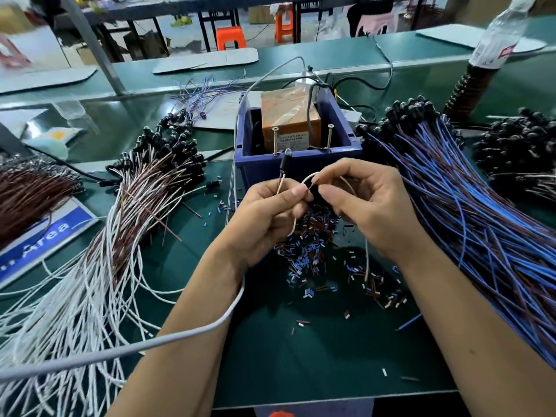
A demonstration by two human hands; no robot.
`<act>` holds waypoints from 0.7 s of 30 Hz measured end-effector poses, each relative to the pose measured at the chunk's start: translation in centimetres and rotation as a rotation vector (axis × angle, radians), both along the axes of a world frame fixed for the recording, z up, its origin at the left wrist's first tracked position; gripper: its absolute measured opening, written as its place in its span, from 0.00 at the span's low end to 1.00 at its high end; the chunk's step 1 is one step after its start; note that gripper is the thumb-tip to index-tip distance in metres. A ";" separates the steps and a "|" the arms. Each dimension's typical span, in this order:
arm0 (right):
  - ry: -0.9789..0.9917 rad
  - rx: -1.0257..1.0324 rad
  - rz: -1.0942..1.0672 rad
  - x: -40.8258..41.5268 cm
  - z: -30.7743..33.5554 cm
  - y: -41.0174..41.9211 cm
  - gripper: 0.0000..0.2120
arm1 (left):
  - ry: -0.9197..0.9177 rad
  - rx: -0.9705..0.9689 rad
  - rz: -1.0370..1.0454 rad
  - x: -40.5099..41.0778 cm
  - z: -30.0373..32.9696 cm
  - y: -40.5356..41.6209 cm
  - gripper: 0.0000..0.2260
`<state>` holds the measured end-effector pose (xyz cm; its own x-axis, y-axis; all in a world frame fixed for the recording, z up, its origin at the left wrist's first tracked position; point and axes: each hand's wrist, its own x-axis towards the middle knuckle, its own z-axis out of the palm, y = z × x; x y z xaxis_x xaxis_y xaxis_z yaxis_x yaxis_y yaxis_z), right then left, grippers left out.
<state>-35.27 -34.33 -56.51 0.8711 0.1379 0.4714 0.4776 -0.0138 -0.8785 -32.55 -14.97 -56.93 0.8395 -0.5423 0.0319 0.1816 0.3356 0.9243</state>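
Thin white wire with black LED tip (pixel 296 188) looped between both hands, left hand (pixel 270 212) pinching near tip, right hand (pixel 370 206) pinching loop, both raised above green tabletop (pixel 316 350)

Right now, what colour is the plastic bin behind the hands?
Rectangular plastic bin: dark blue, head view.

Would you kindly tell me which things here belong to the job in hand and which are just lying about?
In hand: LED lead, pinched by left hand and right hand; blue box behind, likely.
Lying about: blue wire bundle, white wire bundle, cut scraps, water bottle, Area sign.
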 end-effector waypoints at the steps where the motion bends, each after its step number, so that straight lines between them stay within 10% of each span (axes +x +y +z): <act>1: -0.009 0.000 0.014 -0.1 0.1 0.1 0.03 | 0.005 0.001 -0.002 0.0 0.0 0.1 0.10; 21: 0.234 0.318 0.179 -0.1 1.0 -1.6 0.08 | 0.078 -0.201 -0.171 -0.3 0.2 0.6 0.09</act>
<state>-35.41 -35.96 -55.52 0.9352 0.1762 0.3073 0.2353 0.3395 -0.9107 -32.88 -14.37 -56.78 0.7404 -0.6658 0.0922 0.3197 0.4696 0.8230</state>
